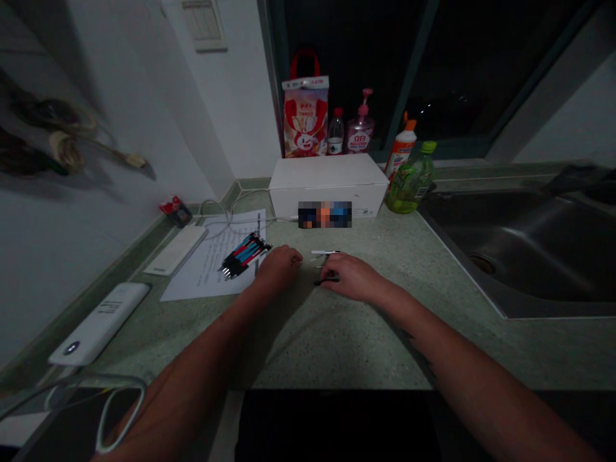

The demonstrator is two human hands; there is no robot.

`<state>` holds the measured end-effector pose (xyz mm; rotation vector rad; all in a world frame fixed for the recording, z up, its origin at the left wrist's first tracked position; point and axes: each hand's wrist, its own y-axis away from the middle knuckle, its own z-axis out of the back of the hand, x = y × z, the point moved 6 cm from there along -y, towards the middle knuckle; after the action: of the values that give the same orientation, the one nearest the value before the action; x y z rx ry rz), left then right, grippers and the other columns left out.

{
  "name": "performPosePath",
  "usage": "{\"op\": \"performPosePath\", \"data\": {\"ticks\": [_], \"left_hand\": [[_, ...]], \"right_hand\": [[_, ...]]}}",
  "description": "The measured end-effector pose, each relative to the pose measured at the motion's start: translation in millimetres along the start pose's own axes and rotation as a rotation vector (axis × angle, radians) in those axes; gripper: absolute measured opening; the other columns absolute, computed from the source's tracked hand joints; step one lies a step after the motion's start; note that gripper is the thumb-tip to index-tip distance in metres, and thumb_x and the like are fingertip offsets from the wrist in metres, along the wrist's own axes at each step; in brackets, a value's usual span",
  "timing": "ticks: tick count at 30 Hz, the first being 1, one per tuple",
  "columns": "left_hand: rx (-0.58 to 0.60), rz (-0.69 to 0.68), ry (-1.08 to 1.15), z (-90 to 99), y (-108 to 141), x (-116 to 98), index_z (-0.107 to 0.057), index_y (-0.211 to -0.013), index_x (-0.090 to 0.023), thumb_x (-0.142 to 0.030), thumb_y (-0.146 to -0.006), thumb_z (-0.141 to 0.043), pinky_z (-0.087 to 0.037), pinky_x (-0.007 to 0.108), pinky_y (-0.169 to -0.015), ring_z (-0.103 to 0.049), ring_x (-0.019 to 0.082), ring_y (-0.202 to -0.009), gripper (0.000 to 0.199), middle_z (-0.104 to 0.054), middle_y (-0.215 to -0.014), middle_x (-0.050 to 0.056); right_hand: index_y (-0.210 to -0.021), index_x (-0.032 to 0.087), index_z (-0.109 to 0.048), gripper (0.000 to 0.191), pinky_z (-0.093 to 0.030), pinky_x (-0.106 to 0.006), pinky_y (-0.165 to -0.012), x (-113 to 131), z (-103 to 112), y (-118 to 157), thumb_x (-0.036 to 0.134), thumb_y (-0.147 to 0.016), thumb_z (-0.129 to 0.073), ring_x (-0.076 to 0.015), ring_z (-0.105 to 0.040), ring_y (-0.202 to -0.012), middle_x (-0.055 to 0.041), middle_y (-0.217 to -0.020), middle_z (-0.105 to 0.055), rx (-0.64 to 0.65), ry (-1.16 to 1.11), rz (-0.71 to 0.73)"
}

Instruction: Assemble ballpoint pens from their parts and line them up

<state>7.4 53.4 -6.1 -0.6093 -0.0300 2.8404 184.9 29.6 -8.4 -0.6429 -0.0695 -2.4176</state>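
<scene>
My right hand [353, 276] is over the counter, its fingers closed on a short black pen part [327, 281]. A white pen barrel [325, 252] lies just beyond these fingers. Between the hands a thin light piece [318, 267] shows, too small to name. My left hand [280, 266] rests to the left with its fingertips pinched together; whatever is in them, if anything, is too small to make out. Beside it, a pile of pens [244, 255] in black, blue and red lies on a printed sheet of paper [192, 282].
A white box [330, 172] with a pixelated patch stands behind the hands. Behind it are a red bag [306, 122] and several bottles. A sink [529, 237] is at right. To the left lie a white power bank [103, 321], a flat white box [177, 249] and cables.
</scene>
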Motion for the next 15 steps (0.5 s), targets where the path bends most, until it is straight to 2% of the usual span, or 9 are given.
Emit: {"op": "performPosePath", "data": {"ticks": [3, 8, 15], "left_hand": [[-0.036, 0.004, 0.081, 4.0, 0.3, -2.7, -0.081, -0.096, -0.017, -0.013, -0.094, -0.066, -0.056, 0.038, -0.095, -0.072, 0.026, -0.1, 0.015, -0.079, -0.104, 0.011], [-0.027, 0.005, 0.398, -0.6, -0.2, -6.0, -0.079, -0.097, -0.022, -0.02, -0.091, -0.071, -0.058, 0.03, -0.083, -0.074, 0.019, -0.086, 0.01, -0.082, -0.093, 0.003], [-0.011, -0.035, 0.645, -6.6, 0.9, -8.7, -0.078, -0.093, -0.021, -0.021, -0.086, -0.073, -0.059, 0.029, -0.078, -0.074, 0.017, -0.08, 0.008, -0.083, -0.089, 0.003]], "right_hand": [[-0.092, 0.023, -0.075, 0.008, -0.052, -0.035, -0.085, -2.2, 6.1, 0.0, 0.017, -0.09, -0.08, -0.0235, -0.069, -0.096, -0.0059, -0.098, -0.075, -0.07, 0.003, -0.042], [-0.102, 0.023, -0.072, 0.009, -0.05, -0.034, -0.083, -10.3, 19.4, 1.9, 0.017, -0.095, -0.073, -0.0228, -0.069, -0.094, -0.0062, -0.102, -0.076, -0.255, -0.037, -0.133], [-0.101, 0.024, -0.071, 0.012, -0.051, -0.036, -0.087, -3.0, 23.8, 2.7, 0.015, -0.094, -0.073, -0.0229, -0.068, -0.096, -0.006, -0.104, -0.074, -0.298, -0.113, -0.054]]}}
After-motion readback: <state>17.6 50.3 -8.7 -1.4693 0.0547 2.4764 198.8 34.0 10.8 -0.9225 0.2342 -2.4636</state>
